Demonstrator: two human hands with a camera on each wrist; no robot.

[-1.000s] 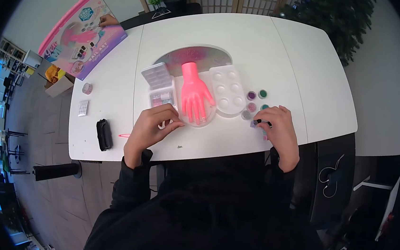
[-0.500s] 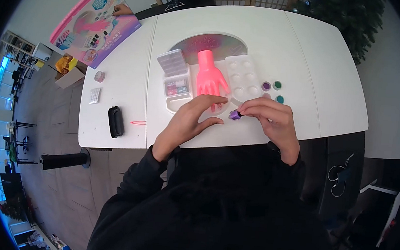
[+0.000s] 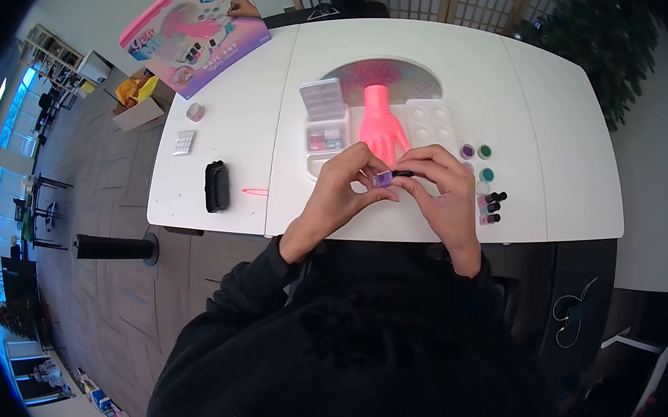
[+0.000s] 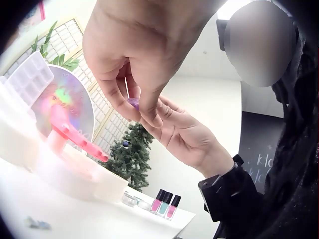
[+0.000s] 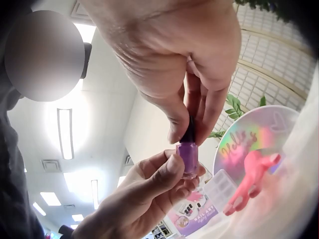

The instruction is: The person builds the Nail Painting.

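A white table (image 3: pixel 566 189) stands in a room with a grey floor (image 3: pixel 123 301), a lattice screen (image 3: pixel 478 8) behind it. At the far left, beyond the table, a cardboard box (image 3: pixel 137 115) has something yellow in it. A pink and purple picture box (image 3: pixel 194 33) leans at the table's far left corner. Nearer the person are a small round jar (image 3: pixel 195 111), a white gridded sheet (image 3: pixel 184 142) below it, a black case (image 3: pixel 216 186) and, just right of that, a thin pink stick (image 3: pixel 255 192).

Next comes a compartment tray (image 3: pixel 327 138), its clear lid (image 3: pixel 322 99) raised, with small coloured items inside. The person's left hand (image 3: pixel 344 184) is in front of it, thumb and fingers pinching the body of a small purple bottle (image 3: pixel 383 179). This bottle is in front of a pink model hand (image 3: pixel 383 125), whose fingers point toward the person; a shiny rounded panel (image 3: pixel 420 83) stands behind. The right hand (image 3: pixel 448 193) has its thumb and fingers closed on the bottle's black cap (image 5: pixel 188 130), which sits on the bottle.

Beyond the right hand is a white palette (image 3: pixel 431 120) with round wells. Farther right are small round pots (image 3: pixel 487 175), some partly hidden by that hand, and below them three black-capped bottles (image 4: pixel 165 204), two pink and one teal. A dark green tree (image 3: pixel 601 65) rises past the table's far right corner.
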